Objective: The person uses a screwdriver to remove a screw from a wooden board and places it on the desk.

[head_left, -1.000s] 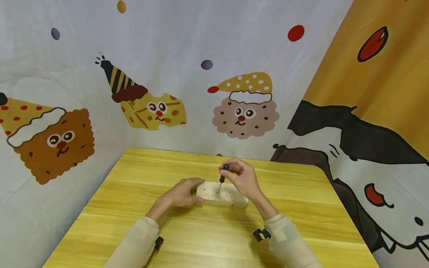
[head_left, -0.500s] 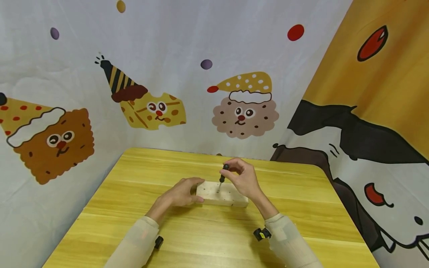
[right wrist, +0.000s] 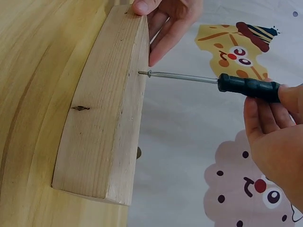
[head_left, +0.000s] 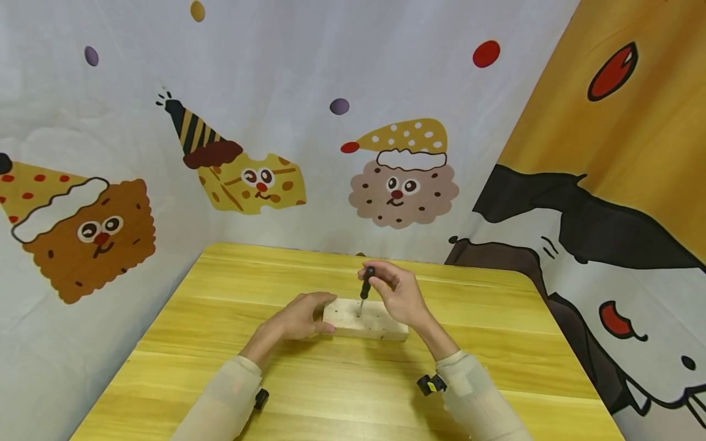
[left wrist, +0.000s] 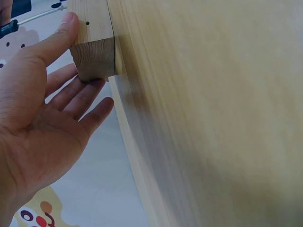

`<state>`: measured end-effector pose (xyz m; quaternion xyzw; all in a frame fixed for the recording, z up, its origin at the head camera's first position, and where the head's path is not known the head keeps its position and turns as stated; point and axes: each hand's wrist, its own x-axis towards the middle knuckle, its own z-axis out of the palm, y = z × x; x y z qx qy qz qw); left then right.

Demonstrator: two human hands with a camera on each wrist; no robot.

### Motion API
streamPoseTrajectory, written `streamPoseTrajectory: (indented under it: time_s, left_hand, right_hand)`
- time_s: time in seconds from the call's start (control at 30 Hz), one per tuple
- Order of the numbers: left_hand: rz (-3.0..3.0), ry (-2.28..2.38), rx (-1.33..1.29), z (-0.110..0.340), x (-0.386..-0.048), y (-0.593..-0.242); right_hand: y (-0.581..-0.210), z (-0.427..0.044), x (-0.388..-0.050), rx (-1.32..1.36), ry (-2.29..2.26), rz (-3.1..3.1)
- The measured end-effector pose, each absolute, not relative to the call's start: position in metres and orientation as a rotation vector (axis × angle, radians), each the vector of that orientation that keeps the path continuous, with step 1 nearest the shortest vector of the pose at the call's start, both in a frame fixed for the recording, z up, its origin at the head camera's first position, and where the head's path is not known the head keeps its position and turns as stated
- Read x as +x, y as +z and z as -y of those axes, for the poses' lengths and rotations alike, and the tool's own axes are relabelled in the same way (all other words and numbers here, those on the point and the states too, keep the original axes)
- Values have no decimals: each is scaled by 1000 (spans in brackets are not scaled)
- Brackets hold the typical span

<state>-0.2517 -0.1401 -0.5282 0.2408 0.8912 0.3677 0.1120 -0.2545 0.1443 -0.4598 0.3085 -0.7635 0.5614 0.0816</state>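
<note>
A pale wooden block lies flat on the table, with small dark holes in its top face. My left hand holds the block's left end, thumb on one side and fingers on the other. In my right hand is a screwdriver with a black handle, pinched between thumb and fingers and slightly tilted. The right wrist view shows its metal shaft meeting the head of a screw, which stands partly out of the block's top face. A hole near the gripped end shows in the left wrist view.
The yellow wood-grain table extends around the block on all sides. Behind it hangs a white curtain printed with cartoon snacks. A small dark knot marks the block's side.
The screwdriver's handle has tipped slightly left and the right fingers have shifted around it. The left hand and the block have stayed in place.
</note>
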Motion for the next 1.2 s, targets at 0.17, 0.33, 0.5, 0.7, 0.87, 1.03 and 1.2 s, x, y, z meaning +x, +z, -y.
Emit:
streamPoseTrajectory:
  time_s: [0.17, 0.33, 0.5, 0.7, 0.87, 1.03, 1.2]
  left_hand:
    - [-2616, 1089, 711, 140, -251, -528]
    - [-2622, 1092, 710, 140, -251, -527]
    - [-2622, 1096, 704, 139, -251, -528]
    - [-2615, 1105, 694, 139, -251, -530]
    - [-2613, 1111, 690, 140, -251, -530]
    - [-2613, 1113, 697, 139, -251, -530]
    - [-2612, 1112, 694, 140, -251, -530]
  right_hand:
    - [-463, -144, -255, 910, 1663, 2254]
    - [-465, -144, -255, 838, 1651, 2245]
    - [-466, -144, -255, 808, 1661, 2241]
    - [-464, -144, -254, 742, 1704, 2261]
    - [-463, -145, -255, 758, 1698, 2276]
    - [-463, -146, -257, 844, 1685, 2290]
    - [-463, -146, -256, 915, 1673, 2278]
